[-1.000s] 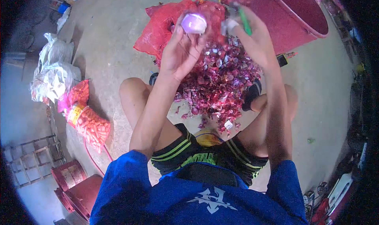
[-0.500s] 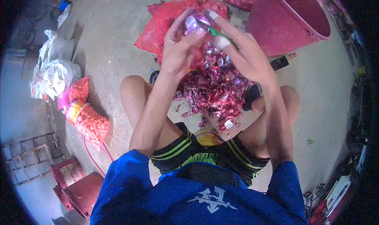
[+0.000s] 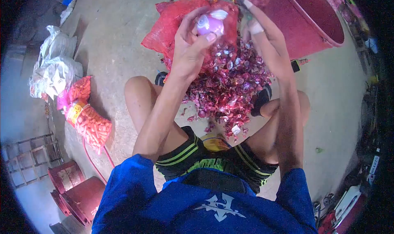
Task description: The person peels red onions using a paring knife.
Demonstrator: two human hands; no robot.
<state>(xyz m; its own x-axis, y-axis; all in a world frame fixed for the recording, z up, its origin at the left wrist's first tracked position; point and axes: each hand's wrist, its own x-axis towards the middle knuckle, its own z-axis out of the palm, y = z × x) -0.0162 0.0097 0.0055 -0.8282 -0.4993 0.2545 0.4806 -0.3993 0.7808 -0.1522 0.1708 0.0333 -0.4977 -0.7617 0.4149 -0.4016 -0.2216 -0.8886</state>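
My left hand [image 3: 191, 47] is closed around a red onion [image 3: 210, 25], its fingers behind and its thumb across the front. The onion's surface is smooth, shiny and pale purple, with a whitish piece at its top. To the right, apart from the onion, my right hand [image 3: 266, 36] is blurred by motion and has white tape on its fingers. A trace of green from the small green-handled knife [image 3: 249, 17] shows between its thumb and forefinger; the blade is smeared. Below both hands lies a heap of red onion skins [image 3: 223, 90].
A red mesh sack [image 3: 172, 24] lies behind the hands, and a big red tub [image 3: 295, 26] stands at the back right. A phone [image 3: 295, 65] is on the floor near my right wrist. Bags of carrots [image 3: 92, 125], white sacks [image 3: 57, 69] and red containers [image 3: 82, 197] are at left.
My right hand has moved away from the onion to the right, taking the knife off its surface. My left hand still holds the onion, now turned slightly with a whitish piece showing.
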